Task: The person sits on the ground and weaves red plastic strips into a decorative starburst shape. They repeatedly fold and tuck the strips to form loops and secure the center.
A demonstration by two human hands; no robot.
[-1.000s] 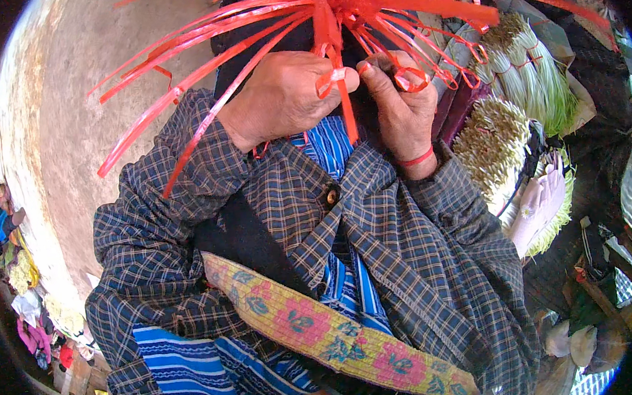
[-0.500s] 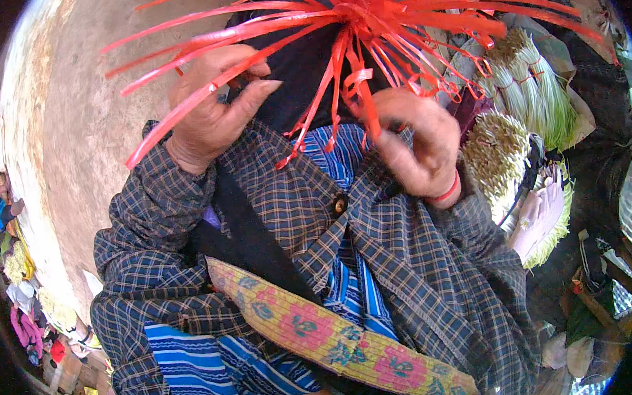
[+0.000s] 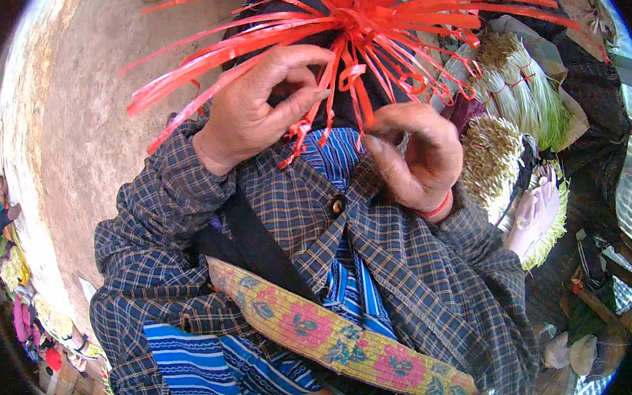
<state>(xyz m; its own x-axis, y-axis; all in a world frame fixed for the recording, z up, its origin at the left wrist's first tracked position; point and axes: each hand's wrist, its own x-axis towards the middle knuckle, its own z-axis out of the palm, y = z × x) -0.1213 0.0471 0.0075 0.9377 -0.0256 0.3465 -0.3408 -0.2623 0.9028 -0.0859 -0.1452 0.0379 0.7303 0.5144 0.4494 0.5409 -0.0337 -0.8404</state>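
A bunch of thin red plastic strips (image 3: 362,23) fans out from a knot near the top middle. My left hand (image 3: 260,101) pinches one of the red strips between thumb and forefinger, just left of the knot. My right hand (image 3: 413,153), with a red band on its wrist, curls its fingers around other strips hanging below the knot. Both forearms wear dark checked sleeves (image 3: 162,217). A flowered yellow strap (image 3: 342,340) crosses my blue striped lap.
Bundles of green and pale stalks (image 3: 523,92) tied with red strips lie on dark cloth at the right. A pale gloved hand (image 3: 536,213) rests beside a bundle. Bare dusty ground (image 3: 80,127) spreads left, with colourful goods (image 3: 9,259) along its far edge.
My hands have drawn apart and then closer around the strips. The left hand moved from the knot out to the left and now pinches a strip; the right hand dropped lower.
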